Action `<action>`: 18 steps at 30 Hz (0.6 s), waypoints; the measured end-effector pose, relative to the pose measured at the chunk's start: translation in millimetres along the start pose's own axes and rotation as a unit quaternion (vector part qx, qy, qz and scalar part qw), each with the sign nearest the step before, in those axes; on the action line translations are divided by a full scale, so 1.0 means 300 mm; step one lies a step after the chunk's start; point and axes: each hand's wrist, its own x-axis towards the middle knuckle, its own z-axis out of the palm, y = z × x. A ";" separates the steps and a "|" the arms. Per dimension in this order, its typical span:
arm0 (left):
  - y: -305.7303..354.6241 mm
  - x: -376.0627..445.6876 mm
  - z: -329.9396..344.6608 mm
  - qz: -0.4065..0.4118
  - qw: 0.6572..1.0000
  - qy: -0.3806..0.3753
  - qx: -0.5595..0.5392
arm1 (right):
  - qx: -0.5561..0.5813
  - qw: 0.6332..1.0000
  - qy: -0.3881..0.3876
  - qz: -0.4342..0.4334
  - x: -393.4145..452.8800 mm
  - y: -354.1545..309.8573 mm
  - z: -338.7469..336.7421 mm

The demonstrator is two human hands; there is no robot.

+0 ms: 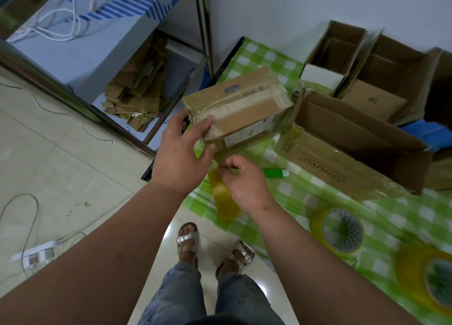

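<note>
Left grip holds one box, right grip pinches one strip (two rolls).

Open cartons, tape rolls, green marker

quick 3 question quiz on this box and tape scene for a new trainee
1. True or false: the left hand grips the taped box.
2. What does the right hand pinch? A scissors; B a strip of tape; C a box flap.
3. Fill in: ___ tape rolls lie on the checked cloth.

Key: 1 true; 2 B; 3 two.
</note>
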 end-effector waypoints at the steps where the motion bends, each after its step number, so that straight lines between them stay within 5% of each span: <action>1: -0.006 0.005 0.000 0.001 1.000 0.000 0.008 | 0.000 1.000 0.004 -0.004 -0.004 0.002 0.002; 13: -0.022 0.040 0.001 0.078 0.993 0.036 0.084 | 0.127 0.991 0.034 0.024 -0.042 0.038 -0.029; 18: -0.014 0.046 0.025 0.048 0.996 0.030 0.066 | 0.126 0.991 0.037 0.013 -0.028 0.043 -0.029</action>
